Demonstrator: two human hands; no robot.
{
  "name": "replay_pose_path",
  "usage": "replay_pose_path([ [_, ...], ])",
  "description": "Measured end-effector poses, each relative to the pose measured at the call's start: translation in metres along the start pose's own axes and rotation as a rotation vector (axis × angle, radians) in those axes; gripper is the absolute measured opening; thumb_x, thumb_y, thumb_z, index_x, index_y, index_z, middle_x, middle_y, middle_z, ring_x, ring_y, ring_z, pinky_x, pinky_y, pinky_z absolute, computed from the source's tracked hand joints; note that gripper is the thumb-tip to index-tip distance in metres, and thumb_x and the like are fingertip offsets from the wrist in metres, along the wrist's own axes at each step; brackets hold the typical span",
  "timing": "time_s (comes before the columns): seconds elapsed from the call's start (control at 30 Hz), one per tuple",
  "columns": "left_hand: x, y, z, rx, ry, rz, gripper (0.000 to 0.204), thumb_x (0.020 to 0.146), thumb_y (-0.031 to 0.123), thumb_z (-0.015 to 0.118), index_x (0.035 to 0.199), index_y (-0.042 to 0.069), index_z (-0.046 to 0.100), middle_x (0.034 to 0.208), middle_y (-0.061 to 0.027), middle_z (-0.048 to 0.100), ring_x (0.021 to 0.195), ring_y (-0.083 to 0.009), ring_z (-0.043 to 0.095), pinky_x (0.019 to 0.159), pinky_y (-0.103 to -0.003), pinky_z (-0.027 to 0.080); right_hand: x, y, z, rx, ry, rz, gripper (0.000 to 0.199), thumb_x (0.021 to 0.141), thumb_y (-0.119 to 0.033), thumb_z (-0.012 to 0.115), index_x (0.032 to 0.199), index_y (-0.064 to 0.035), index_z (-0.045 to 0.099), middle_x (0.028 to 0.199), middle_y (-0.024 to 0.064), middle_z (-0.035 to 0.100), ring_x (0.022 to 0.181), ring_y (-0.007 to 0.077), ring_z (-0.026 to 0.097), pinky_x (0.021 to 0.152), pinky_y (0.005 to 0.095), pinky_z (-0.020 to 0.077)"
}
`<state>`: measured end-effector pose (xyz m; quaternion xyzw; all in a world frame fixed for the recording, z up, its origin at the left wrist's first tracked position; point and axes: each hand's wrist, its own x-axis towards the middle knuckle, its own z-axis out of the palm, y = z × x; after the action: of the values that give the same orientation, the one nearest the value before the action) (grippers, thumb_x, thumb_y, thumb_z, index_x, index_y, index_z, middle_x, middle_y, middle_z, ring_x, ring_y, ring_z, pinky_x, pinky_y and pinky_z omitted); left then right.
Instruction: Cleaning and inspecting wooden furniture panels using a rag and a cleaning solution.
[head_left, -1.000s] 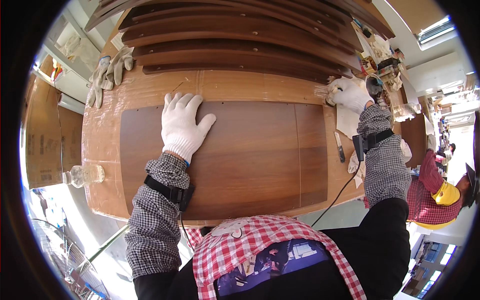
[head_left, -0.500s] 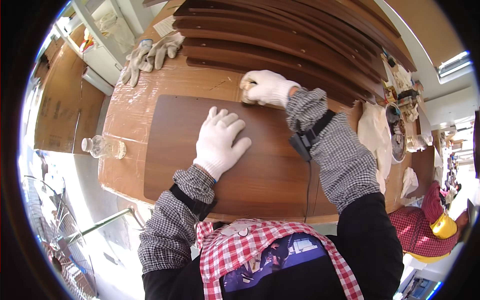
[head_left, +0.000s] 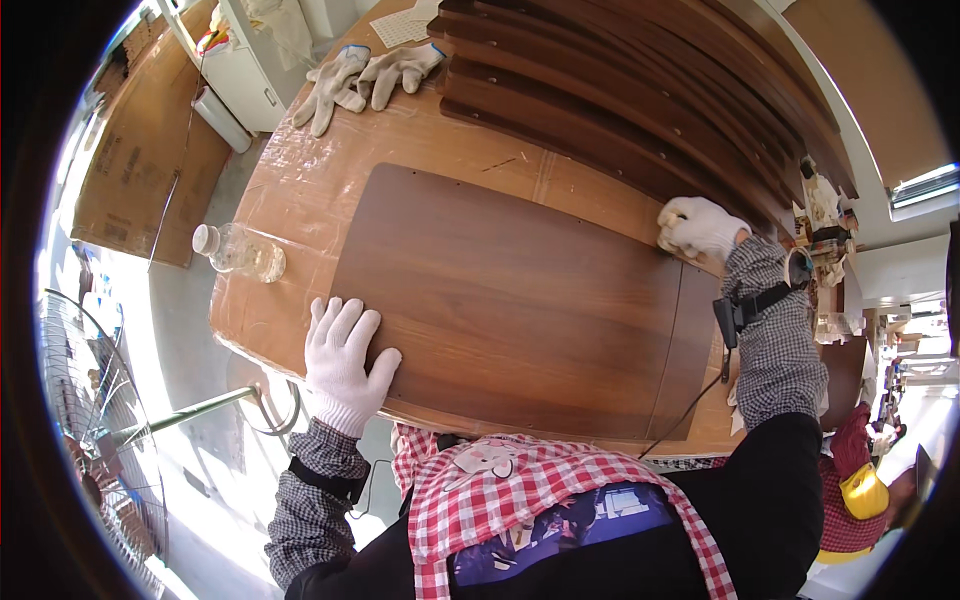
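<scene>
Dark wood panel [head_left: 520, 310] steadied on workbench [head_left: 300, 190].
L hand [head_left: 343, 362] flat, open at near-left corner; R hand [head_left: 700, 226] curled on far-right edge, contents unclear. Advise firm, even pressure.

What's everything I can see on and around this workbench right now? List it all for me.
Wood panel: one, dark brown, flat on the table's middle.
Table: one, light brown, under the panel.
Stacked panels: several, dark brown, far side of the table.
Spare gloves: one pair, off-white, far left corner of the table.
Plastic bottle: one, clear, lying at the table's left edge.
Fan: one, wire-guarded, on the floor at left.
Left hand: white glove, flat on the panel's near left corner.
Right hand: white glove, at the panel's far right edge.
</scene>
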<state>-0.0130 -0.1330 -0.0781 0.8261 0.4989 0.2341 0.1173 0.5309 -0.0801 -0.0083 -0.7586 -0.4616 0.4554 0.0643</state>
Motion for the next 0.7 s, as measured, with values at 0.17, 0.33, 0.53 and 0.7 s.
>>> replay_pose_path([
  [0.17, 0.002, 0.002, -0.002, -0.038, 0.018, -0.013, 0.040, 0.076, 0.015, 0.076, 0.112, 0.000, 0.068, 0.123, -0.0193, 0.067, 0.124, -0.0475, 0.059, 0.119, -0.064, 0.037, 0.001, -0.021, 0.018, 0.073, 0.003, -0.058, 0.029, 0.087, -0.008, 0.063, 0.115, 0.0004, 0.064, 0.089, 0.0040, 0.067, 0.076, 0.0138, 0.062, 0.064, 0.0283, 0.0511],
  [0.33, 0.007, -0.004, -0.005, -0.082, 0.047, 0.050, 0.031, 0.073, 0.014, 0.075, 0.099, 0.000, 0.066, 0.107, -0.0161, 0.066, 0.107, -0.0413, 0.062, 0.105, -0.058, 0.046, 0.041, -0.126, 0.076, -0.063, -0.073, -0.242, 0.035, 0.090, -0.016, 0.060, 0.121, 0.0004, 0.064, 0.094, 0.0055, 0.071, 0.079, 0.0127, 0.062, 0.070, 0.0276, 0.0530],
  [0.53, 0.003, -0.010, 0.001, -0.140, 0.174, 0.126, 0.022, 0.066, 0.015, 0.071, 0.083, 0.001, 0.063, 0.088, -0.0111, 0.063, 0.086, -0.0338, 0.062, 0.084, -0.050, 0.051, 0.082, -0.247, 0.146, -0.089, -0.140, -0.406, 0.034, 0.087, -0.012, 0.063, 0.118, 0.0020, 0.063, 0.092, 0.0062, 0.071, 0.081, 0.0135, 0.065, 0.067, 0.0280, 0.0521],
  [0.7, 0.004, -0.017, 0.002, -0.175, 0.157, 0.148, 0.020, 0.063, 0.015, 0.068, 0.075, 0.002, 0.059, 0.079, -0.0104, 0.055, 0.075, -0.0307, 0.055, 0.074, -0.044, 0.047, 0.117, -0.309, 0.180, -0.105, -0.217, -0.493, 0.041, 0.085, -0.018, 0.066, 0.122, 0.0014, 0.065, 0.092, 0.0040, 0.071, 0.080, 0.0122, 0.063, 0.070, 0.0277, 0.0537],
])
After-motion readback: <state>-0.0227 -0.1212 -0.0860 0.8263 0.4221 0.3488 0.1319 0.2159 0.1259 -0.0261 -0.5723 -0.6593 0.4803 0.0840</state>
